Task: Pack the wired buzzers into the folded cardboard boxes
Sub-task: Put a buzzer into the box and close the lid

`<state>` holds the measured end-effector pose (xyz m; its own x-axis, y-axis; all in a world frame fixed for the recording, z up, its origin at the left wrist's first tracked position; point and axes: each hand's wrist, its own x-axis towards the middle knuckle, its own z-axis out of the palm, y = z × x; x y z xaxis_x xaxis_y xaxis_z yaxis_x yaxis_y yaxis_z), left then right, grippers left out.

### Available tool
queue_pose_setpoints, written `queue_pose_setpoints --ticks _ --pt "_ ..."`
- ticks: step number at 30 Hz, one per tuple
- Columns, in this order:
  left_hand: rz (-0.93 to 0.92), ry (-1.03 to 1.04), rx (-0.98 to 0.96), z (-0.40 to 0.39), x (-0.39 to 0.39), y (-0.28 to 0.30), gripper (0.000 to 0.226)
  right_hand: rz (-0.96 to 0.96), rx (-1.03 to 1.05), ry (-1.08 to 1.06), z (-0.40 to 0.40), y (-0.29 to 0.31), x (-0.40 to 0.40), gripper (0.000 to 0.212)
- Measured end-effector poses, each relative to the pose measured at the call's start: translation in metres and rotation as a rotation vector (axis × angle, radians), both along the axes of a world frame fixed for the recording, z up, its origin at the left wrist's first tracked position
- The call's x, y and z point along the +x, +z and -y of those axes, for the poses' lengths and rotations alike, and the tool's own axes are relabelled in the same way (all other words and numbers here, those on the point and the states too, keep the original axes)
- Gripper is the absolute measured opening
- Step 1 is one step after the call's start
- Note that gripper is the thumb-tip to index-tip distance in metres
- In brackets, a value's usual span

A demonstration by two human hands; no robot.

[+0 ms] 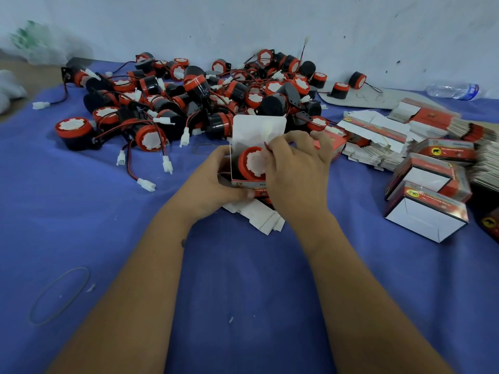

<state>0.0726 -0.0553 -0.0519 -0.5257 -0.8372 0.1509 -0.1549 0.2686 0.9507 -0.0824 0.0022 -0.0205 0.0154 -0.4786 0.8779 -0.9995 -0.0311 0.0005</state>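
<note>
A red and white cardboard box (258,130) stands open at the centre, its white lid flap raised. Inside it sits a red-and-black buzzer (249,161) with a white face. My left hand (216,180) grips the box's left side and bottom. My right hand (294,168) curls over the box's right side, its fingers pinching the buzzer's red wire at the opening. A big pile of wired buzzers (189,101) lies behind the box.
Flat unfolded cartons (375,136) are stacked at the right, and more lie under the box (259,217). Folded boxes (426,209) stand at the right edge. A rubber band (58,295) lies on the blue cloth (243,292). A water bottle (453,90) lies by the wall.
</note>
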Motion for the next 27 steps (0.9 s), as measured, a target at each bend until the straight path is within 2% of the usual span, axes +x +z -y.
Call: queue_pose_setpoints --ticks 6,11,16,18,20,22,23,25,27 --pt "-0.070 0.058 -0.040 -0.006 -0.004 0.001 0.078 -0.019 0.168 -0.046 -0.004 -0.004 0.000 0.010" --pt "-0.098 0.070 -0.076 -0.007 -0.006 0.001 0.069 0.011 0.223 -0.039 -0.005 -0.004 0.010 0.034" --pt "-0.108 0.055 -0.095 -0.008 -0.006 0.002 0.058 0.019 0.342 -0.028 -0.003 -0.008 0.018 0.044" --pt "-0.108 0.070 -0.096 -0.006 -0.006 0.000 0.064 0.070 0.305 -0.014 -0.004 -0.007 0.016 0.040" --pt "-0.117 0.106 -0.089 -0.006 -0.007 -0.001 0.080 0.177 0.237 0.028 -0.005 -0.007 0.011 0.040" --pt "-0.124 0.224 -0.213 -0.013 -0.009 0.003 0.095 0.330 0.176 0.089 -0.006 -0.005 0.009 0.042" --pt "-0.132 0.321 -0.345 -0.017 -0.010 0.006 0.093 0.389 0.164 0.108 -0.006 -0.004 0.009 0.041" --pt "-0.137 0.503 -0.681 -0.022 -0.009 0.012 0.069 0.444 0.160 0.126 -0.004 -0.004 0.008 0.035" --pt "-0.025 0.570 -0.942 -0.026 -0.012 0.019 0.041 0.442 0.163 0.124 -0.002 -0.006 0.007 0.033"
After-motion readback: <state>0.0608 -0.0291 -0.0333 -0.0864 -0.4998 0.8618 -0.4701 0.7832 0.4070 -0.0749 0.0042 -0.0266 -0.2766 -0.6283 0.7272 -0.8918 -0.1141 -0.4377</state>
